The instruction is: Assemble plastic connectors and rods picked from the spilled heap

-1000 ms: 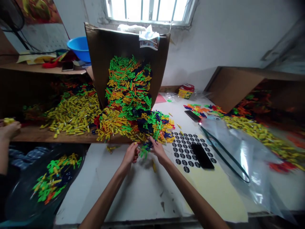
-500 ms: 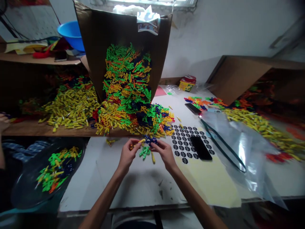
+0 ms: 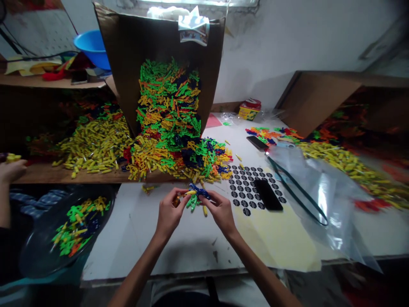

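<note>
Two of the person's hands show, the left hand and the right hand, and a co-worker's hand makes three. There are three smartphones, one blue basin, one cardboard box, one dark round tray, one clear plastic bag and one sheet of round black stickers. The plastic toy pieces are too many to count.

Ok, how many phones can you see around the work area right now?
3: a phone on the dotted sticker sheet, a phone on the white table, and a phone on the upper left wooden shelf. Others could be hidden under the piles.
</note>
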